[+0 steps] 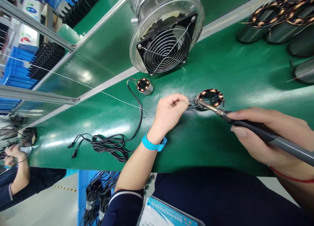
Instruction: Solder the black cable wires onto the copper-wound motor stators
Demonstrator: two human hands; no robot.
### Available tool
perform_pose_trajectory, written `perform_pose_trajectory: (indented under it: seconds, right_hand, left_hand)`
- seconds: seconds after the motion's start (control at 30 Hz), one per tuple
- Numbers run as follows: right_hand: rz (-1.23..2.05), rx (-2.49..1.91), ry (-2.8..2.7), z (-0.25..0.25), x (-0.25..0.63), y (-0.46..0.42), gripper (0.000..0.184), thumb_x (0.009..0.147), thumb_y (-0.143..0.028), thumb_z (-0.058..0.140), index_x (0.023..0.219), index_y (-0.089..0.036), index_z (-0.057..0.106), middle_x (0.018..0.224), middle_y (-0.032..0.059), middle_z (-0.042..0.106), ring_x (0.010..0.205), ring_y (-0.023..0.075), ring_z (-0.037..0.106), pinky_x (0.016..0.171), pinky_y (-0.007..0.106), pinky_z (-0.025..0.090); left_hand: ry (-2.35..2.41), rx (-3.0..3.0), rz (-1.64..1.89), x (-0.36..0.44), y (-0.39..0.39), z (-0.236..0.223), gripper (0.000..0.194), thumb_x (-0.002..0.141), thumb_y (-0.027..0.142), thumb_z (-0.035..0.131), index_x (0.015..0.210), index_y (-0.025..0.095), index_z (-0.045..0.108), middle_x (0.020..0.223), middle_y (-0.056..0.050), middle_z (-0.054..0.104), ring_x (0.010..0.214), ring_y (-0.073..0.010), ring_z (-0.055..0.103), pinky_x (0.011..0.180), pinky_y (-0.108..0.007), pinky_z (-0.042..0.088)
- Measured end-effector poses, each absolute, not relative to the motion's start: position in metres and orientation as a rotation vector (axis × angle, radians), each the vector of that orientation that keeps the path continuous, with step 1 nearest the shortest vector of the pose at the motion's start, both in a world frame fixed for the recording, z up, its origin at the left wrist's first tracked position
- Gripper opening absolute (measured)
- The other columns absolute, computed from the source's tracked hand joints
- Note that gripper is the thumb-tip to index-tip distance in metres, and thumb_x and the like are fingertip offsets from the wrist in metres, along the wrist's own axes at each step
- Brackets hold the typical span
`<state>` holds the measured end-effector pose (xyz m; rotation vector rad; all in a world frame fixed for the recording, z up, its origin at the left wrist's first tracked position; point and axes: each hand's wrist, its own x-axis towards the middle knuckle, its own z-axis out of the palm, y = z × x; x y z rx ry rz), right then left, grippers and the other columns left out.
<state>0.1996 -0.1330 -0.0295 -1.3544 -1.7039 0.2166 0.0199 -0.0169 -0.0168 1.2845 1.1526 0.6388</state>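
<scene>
A soldering iron (pixel 255 129) is gripped in my right hand (pixel 272 134), held like a pen. Its metal tip reaches the left rim of a motor stator (pixel 211 96) with copper windings, which stands on the green bench. My left hand (pixel 171 108) pinches thin wires (pixel 192 103) just left of that stator; a thin pale strand also runs to this hand from the upper left. Whether the tip touches the wires, I cannot make out. Farther left stands a second stator (pixel 144 86), joined to a coiled black cable (pixel 110 144).
A fume extractor fan (pixel 166 54) hangs over the bench (pixel 211 147). Several larger stators (pixel 257 23) stand at the back right. A blue crate (pixel 82 193) of bundled black cables sits below the front edge. At far left, a co-worker's hands (pixel 13 154) are busy.
</scene>
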Motion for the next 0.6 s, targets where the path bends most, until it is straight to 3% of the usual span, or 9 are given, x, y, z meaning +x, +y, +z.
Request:
perform_pose_trajectory:
  seconds: [0.2,0.43,0.6]
  right_hand:
    - [0.233,-1.383,-1.706,-0.0309,0.1964,-0.1337,0.008,0.105,-0.032,0.055,0.106,-0.026,0.06,0.087,-0.0005,0.072,0.068,0.0093,0.068,0.063,0.021,0.056]
    - [0.22,-1.369,-1.715,-0.0292,0.2047,-0.1348,0.014,0.105,-0.038,0.053,0.106,-0.027,0.062,0.081,0.0009,0.071,0.055,0.0102,0.063,0.048,0.023,0.05]
    - [0.206,-1.357,-1.71,-0.0294,0.2043,-0.134,0.013,0.102,-0.033,0.055,0.1,-0.027,0.066,0.083,0.0008,0.072,0.056,0.0116,0.066,0.05,0.023,0.054]
  left_hand:
    - [1.155,1.278,0.641,0.0208,-0.0169,-0.0157,0.017,0.074,0.007,0.06,0.06,0.017,0.063,0.054,0.006,0.051,0.053,-0.0067,0.041,0.053,-0.022,0.032]
    - [1.162,1.301,0.631,0.0211,-0.0168,-0.016,0.017,0.075,0.007,0.061,0.06,0.017,0.062,0.055,0.006,0.051,0.054,-0.0067,0.041,0.054,-0.022,0.032]
    - [1.153,1.328,0.641,0.0204,-0.0161,-0.0175,0.017,0.075,0.008,0.06,0.062,0.017,0.063,0.056,0.006,0.052,0.056,-0.0073,0.042,0.055,-0.022,0.033]
